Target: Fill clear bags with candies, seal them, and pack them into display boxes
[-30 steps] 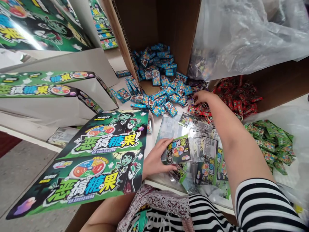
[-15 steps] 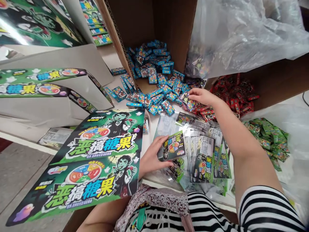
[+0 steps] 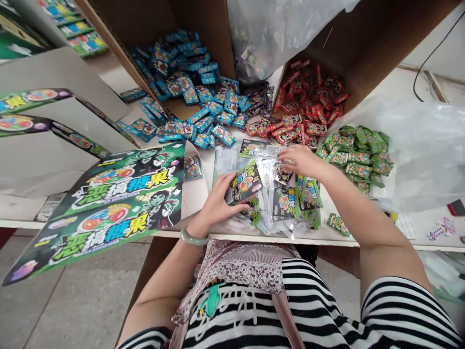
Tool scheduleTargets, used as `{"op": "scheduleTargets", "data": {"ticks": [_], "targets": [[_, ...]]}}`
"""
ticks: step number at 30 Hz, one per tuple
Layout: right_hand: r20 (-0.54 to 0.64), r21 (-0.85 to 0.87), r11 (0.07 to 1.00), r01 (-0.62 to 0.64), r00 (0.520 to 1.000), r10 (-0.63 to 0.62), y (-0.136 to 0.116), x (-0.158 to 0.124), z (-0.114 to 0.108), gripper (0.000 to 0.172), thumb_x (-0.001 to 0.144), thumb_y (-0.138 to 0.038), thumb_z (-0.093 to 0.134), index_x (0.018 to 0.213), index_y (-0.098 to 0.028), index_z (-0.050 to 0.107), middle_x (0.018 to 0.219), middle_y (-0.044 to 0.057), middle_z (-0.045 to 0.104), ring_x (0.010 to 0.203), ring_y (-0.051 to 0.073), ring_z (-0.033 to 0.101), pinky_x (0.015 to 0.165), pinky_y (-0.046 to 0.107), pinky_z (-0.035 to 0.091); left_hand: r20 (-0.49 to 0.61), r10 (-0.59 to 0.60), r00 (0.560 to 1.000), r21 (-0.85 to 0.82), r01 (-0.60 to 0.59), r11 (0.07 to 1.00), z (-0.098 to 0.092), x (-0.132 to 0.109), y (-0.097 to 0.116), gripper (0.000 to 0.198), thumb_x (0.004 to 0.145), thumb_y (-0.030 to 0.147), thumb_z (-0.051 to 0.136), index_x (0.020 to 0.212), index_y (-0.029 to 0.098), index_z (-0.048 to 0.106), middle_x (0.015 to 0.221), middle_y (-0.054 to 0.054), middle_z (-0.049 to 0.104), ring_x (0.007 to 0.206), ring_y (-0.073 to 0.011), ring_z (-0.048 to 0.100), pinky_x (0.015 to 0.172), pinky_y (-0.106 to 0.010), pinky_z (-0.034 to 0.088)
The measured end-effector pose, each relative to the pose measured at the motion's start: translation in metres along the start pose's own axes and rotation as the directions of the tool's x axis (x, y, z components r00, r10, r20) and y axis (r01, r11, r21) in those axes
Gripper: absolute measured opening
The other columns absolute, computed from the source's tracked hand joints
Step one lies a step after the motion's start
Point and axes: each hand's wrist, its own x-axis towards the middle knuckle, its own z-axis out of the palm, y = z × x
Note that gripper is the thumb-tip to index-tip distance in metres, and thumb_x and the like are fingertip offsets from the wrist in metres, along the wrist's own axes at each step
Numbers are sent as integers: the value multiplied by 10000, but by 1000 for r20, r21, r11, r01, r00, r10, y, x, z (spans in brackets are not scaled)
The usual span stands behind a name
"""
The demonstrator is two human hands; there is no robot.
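1 printed pouch [image 3: 246,182] is grasped between thumb and fingers of the left hand [image 3: 218,201], the nearer hand. The pouch's long axis slants away and toward the right hand [image 3: 301,162]. This one is at the pouch's right, fingers bent over a small dark sachet [image 3: 285,175]; whether they pinch it, I cannot tell.

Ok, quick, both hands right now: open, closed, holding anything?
Left hand: closed, holding a black-and-green printed pouch.
Right hand: fingers bent over a small dark packet; whether it grips it cannot be told.
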Motion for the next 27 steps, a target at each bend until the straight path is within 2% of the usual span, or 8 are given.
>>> {"op": "scheduleTargets", "data": {"ticks": [2, 6, 9, 12, 15, 17, 21, 27], "targets": [[-155, 7, 991, -136, 979, 135, -7, -21, 14, 354, 912, -365, 602, 1209, -206, 714, 1315, 120, 692, 1257, 333, 585, 1094, 523, 418, -6, 2, 1000, 17, -2, 1000, 1, -1, 0, 998, 705, 723, 753, 1500, 233, 402, 1411, -160, 516, 1336, -362, 521, 1140, -562, 436], [-215, 56, 955, -291, 931, 296, -20, -50, 49, 671, 754, -493, 772, 1318, -168, 607, 1374, 196, 611, 1289, 412, 537, 1051, 585, 449, 5, 3, 1000, 72, -3, 997, 3, -1, 3, 1001, 697, 701, 776, 1498, 230, 407, 1403, -163, 525, 1323, -362, 527, 1129, -563, 444], [-312, 169, 953, -251, 904, 294, -24, -64, 55, 609, 744, -408, 769, 1276, -156, 611, 1331, 203, 610, 1265, 391, 554, 1066, 575, 448, 49, 8, 999, 156, -16, 988, 6, 1, 4, 1005, 692, 649, 810, 1501, 210, 406, 1414, -168, 510, 1335, -365, 509, 1141, -563, 426], [-379, 267, 963, -41, 914, 144, -28, -85, 33, 612, 741, -382, 768, 1306, -214, 603, 1416, 157, 566, 1342, 355, 514, 1138, 560, 400, 79, 45, 996, 217, -61, 974, 7, 0, 5, 1016, 686, 592, 838, 1509, 191, 400, 1423, -176, 499, 1348, -374, 491, 1157, -562, 404], [-222, 270, 949, 164, 969, -104, -39, -104, 3, 624, 766, -371, 754, 1364, -297, 592, 1507, 92, 521, 1388, 326, 489, 1160, 546, 391, 121, 106, 987, 231, -131, 964, 7, -1, 5, 1027, 696, 572, 837, 1530, 201, 368, 1442, -177, 486, 1361, -374, 479, 1161, -557, 398], [-106, 247, 945, 213, 976, -192, -48, -109, -9, 620, 781, -343, 736, 1383, -301, 595, 1531, 90, 506, 1388, 324, 491, 1149, 541, 410, 163, 157, 974, 233, -193, 953, 8, -1, 7, 1022, 717, 578, 820, 1543, 212, 343, 1452, -175, 477, 1367, -369, 472, 1166, -549, 393], [-24, 154, 958, 243, 970, -242, -57, -103, -12, 587, 778, -309, 723, 1356, -270, 636, 1524, 112, 513, 1360, 348, 503, 1119, 572, 435, 257, 236, 937, 201, -291, 935, 10, 1, 12, 1025, 722, 616, 802, 1541, 200, 348, 1442, -193, 486, 1344, -372, 486, 1155, -552, 403], [-11, 97, 965, 245, 969, -245, -57, -89, -5, 567, 805, -308, 705, 1360, -228, 621, 1486, 151, 523, 1338, 368, 508, 1104, 594, 441, 237, 200, 951, 173, -244, 954, 17, 1, 15, 1049, 706, 650, 798, 1543, 210, 345, 1441, -199, 494, 1339, -388, 492, 1137, -580, 418]]}}
